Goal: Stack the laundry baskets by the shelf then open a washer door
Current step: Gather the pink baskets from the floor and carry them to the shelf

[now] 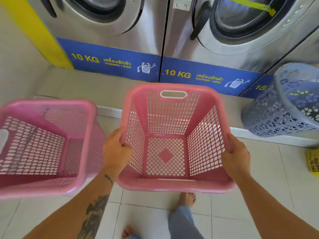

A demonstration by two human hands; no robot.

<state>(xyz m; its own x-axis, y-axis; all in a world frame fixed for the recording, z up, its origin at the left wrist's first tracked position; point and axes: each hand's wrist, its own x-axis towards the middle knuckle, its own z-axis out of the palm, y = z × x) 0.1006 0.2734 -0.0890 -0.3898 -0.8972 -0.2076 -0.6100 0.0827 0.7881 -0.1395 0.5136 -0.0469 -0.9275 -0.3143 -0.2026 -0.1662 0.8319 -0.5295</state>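
I hold a pink square laundry basket [172, 184] in the air in front of me, its mouth facing me. My left hand [115, 152] grips its left rim and my right hand [236, 156] grips its right rim. A second pink basket [51, 107] sits at the left, its opening also toward me, blurred. Two steel front-load washers stand behind, the left washer door [96, 12] and the right washer door [255, 21] both shut.
A grey-blue round basket [276, 111] stands on the raised step at the right. A yellow basket's corner [313, 163] shows at the right edge. A yellow wall strip [34, 30] is at the left. My feet are on the tiled floor [259, 195] below.
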